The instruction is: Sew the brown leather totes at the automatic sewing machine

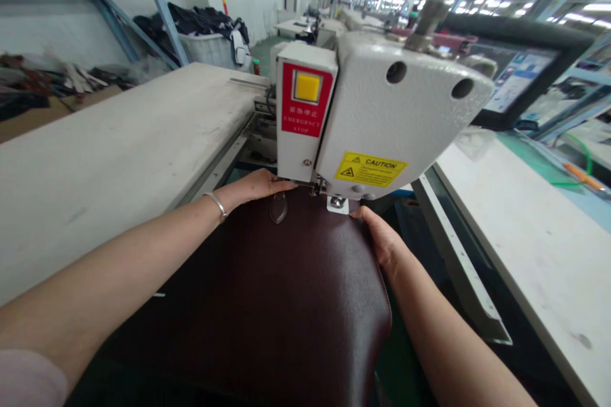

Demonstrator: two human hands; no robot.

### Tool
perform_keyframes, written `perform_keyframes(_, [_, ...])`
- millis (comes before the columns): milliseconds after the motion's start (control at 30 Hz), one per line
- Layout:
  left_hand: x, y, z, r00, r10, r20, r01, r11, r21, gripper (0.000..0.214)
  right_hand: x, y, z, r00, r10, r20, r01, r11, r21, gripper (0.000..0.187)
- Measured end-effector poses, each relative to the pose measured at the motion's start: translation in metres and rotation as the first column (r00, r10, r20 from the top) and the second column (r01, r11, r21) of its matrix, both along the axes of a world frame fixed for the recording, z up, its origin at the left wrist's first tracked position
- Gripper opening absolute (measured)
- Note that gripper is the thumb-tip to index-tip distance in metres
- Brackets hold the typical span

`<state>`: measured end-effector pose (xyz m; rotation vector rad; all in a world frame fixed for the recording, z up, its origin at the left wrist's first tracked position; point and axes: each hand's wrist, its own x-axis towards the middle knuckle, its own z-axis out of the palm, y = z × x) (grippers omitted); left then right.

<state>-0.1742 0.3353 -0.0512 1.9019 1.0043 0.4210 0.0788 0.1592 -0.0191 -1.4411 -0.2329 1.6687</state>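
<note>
A large dark brown leather piece [305, 286] hangs down toward me, its top edge under the head of an industrial sewing machine [396, 95]. My left hand [255, 187] grips its upper left edge, thumb pointing right beneath the emergency stop box [305, 114]. Beside that hand a small leaf-shaped leather tab [279, 208] lies on the leather. My right hand [379, 232] pinches the upper right edge, its thumb close to a small white plate with a metal fitting [338, 204]. Most fingers of both hands are hidden behind the leather or machine.
White tabletops flank the machine at left [119, 133] and right [534, 235], with metal rails [458, 260] along the inner edges. A monitor [520, 76] stands at right. Behind at left is a bin of dark cloth [207, 44]. An orange-handled tool [582, 176] lies far right.
</note>
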Motion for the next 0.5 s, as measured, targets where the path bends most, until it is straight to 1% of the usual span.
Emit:
perform_keyframes(100, [0.006,-0.007,0.004,0.999,-0.019,-0.028,0.019,1.0,0.024,0.048,0.006,-0.006,0.0,0.999,0.01,0.044,-0.008,0.999,-0.04,0.026])
perform_keyframes(167, [0.005,-0.012,0.008,0.998,-0.031,-0.047,0.034,0.998,0.045,0.047,0.005,-0.013,-0.001,0.999,0.017,0.034,-0.015,0.998,-0.058,0.026])
perform_keyframes(300, [-0.005,-0.017,0.013,0.994,-0.05,-0.094,0.056,0.996,0.066,0.045,-0.002,-0.018,-0.005,0.998,0.063,-0.029,-0.064,0.998,-0.022,0.032])
perform_keyframes(400, [-0.011,-0.011,0.01,0.994,-0.019,-0.108,0.025,0.998,0.054,0.045,-0.005,-0.011,-0.008,0.995,0.098,-0.015,-0.097,0.995,0.038,0.034])
perform_keyframes(500, [-0.01,-0.003,0.002,0.995,-0.012,-0.101,0.017,0.999,0.049,0.049,-0.005,-0.004,-0.008,0.996,0.082,0.021,-0.083,0.995,0.058,0.035])
